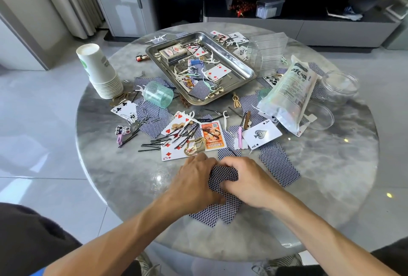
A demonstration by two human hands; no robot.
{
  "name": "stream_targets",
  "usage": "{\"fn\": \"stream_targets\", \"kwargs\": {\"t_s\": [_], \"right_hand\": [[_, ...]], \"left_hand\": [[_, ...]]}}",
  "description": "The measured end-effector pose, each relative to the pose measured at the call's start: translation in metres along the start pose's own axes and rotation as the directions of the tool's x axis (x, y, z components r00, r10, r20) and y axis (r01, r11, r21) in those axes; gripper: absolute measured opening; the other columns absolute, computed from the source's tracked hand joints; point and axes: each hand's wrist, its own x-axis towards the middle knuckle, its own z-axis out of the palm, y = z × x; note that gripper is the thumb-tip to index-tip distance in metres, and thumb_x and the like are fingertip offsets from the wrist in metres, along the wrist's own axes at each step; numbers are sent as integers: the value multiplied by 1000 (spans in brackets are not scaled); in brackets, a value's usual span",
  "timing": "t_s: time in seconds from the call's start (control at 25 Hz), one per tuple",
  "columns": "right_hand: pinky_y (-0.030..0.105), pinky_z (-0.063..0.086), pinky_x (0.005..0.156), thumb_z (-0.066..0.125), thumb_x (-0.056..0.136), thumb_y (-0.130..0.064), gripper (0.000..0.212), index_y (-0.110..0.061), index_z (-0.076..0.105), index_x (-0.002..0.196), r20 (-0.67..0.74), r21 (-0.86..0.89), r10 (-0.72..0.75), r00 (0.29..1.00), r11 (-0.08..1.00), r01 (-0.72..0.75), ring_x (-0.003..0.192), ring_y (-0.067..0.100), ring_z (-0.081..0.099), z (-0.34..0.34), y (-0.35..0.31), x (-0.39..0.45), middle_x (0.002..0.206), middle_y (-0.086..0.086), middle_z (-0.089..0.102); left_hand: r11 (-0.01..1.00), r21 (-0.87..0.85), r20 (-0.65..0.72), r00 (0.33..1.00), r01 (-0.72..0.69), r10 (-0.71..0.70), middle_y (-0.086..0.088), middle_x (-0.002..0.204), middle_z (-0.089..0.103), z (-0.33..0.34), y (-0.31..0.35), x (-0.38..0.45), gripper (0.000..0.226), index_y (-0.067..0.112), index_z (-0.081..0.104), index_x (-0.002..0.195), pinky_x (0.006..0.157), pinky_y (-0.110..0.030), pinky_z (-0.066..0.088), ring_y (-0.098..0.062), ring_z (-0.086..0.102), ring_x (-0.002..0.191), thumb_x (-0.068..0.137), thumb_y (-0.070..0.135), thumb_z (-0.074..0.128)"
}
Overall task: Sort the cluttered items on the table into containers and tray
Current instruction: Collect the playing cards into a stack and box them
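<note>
Left hand: our left hand [196, 176] curls over the near edge of the bench [114, 187], fingers bent round a bundle of blue-backed cards [223, 176].
Right hand: our right hand [247, 178] meets it from the other side, fingers hooked over the same bundle. We've got it pinched between both.
Cards under us: more face-down cards [220, 211] fan out flat on the bench beneath our wrists, touching the bundle.
Tray: the steel tray [240, 59] sits straight ahead, well beyond our hands, already holding a card box, picks and loose cards.
Key relation: the bundle lies dead centre between both hands, its long side running roughly away from us towards the tray, so we judge neither hand nearer; either can carry it.
Strays: a lone face-down card [279, 166] lies just right of our right hand, its length angled away and to the left; that hand is closest.
Clutter between: hairpins [154, 143] and the ace of spades [261, 134] lie across the path forward.
</note>
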Motion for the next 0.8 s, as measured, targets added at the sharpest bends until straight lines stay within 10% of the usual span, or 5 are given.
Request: {"fn": "stream_targets", "kwargs": {"t_s": [0.16, 0.28, 0.48, 0.64, 0.8], "right_hand": [[18, 45, 81, 61, 87, -8, 30, -34, 67, 99, -127, 373, 144, 981, 924, -88, 99, 4, 63, -10, 5, 7, 102, -15, 69], [19, 45, 89, 54, 82, -4, 38, -26, 66, 111, -129, 94, 61, 990, 994, -49, 105, 10, 59, -17, 12, 7, 111, -9, 66], [35, 37, 101, 62, 61, -78, 105, -25, 30, 145, 70, -488, -81, 994, 866, 105, 124, 15, 39, 3, 9, -2, 139, -8, 37], [34, 37, 95, 80, 61, -64, 92, -29, 31, 131, 4, -429, -83, 997, 900, 77, 119, 16, 42, 7, 5, -1, 133, -6, 41], [35, 34, 93, 83, 60, -61, 89, -31, 32, 127, 23, -407, 6, 1000, 914, 4, 119, 16, 41, 5, 0, 1, 133, -9, 43]], "left_hand": [[949, -266, 3, 985, 166, -172, 7, 80, 59, -7, -1, 7, 33, 26, 54, 77, 52, -22, 40, -8, 52, 67, 71, 34, 85], [783, -505, 31, 914, 364, -405, 3, 97, 62, -9, -4, 11, 29, 29, 58, 86, 57, -22, 40, -8, 58, 81, 71, 26, 83], [399, -808, 154, 809, 434, -567, 0, 82, 70, -18, -1, 13, 24, 25, 61, 92, 77, -38, 54, -18, 66, 81, 75, 10, 68], [291, -838, 226, 778, 463, -586, -2, 89, 62, -22, 0, 12, 48, 16, 53, 126, 68, -36, 49, -23, 61, 87, 79, 10, 59], [212, -878, 259, 798, 430, -545, -24, 89, 65, -30, 3, 9, 20, 8, 56, 99, 73, -53, 52, -36, 66, 79, 85, 0, 45]]}}
